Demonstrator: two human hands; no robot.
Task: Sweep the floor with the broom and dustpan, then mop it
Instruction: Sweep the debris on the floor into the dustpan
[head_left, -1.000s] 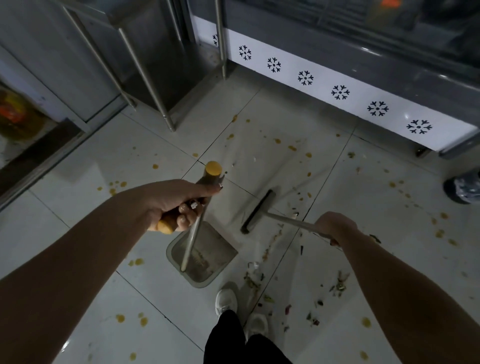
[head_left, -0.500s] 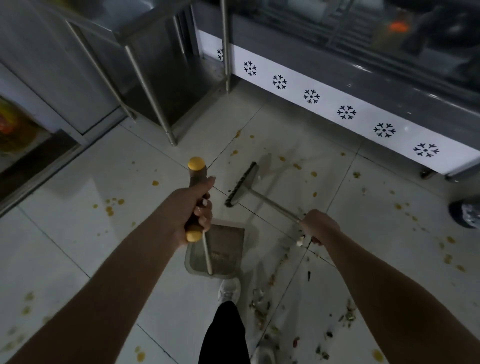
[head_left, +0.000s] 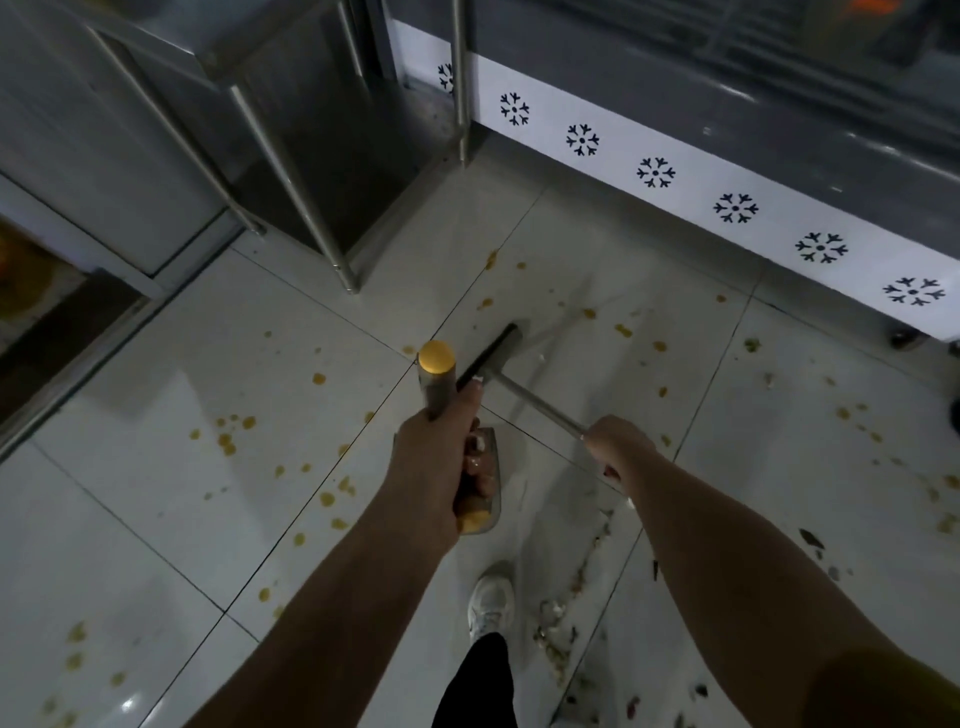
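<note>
My left hand (head_left: 441, 467) grips the yellow-capped handle (head_left: 437, 374) of the dustpan; the pan (head_left: 493, 467) itself is mostly hidden under that hand. My right hand (head_left: 618, 447) is closed around the metal shaft (head_left: 535, 402) of the broom. The dark broom head (head_left: 491, 356) rests on the white tiled floor (head_left: 208, 374) beyond the dustpan handle. A line of swept debris (head_left: 566, 613) lies by my white shoe (head_left: 491, 603). Yellow spots (head_left: 234, 431) dot the tiles.
Steel table legs (head_left: 306, 208) stand at the upper left. A display cabinet with a white snowflake-printed base panel (head_left: 737, 208) runs along the upper right. A dark threshold (head_left: 52, 322) lies at the left edge. More scraps (head_left: 810, 540) sit at the right.
The broom head has swung from my right toward the far left of the floor. The dustpan handle has tipped upright and the pan slid under my left hand. I have stepped forward.
</note>
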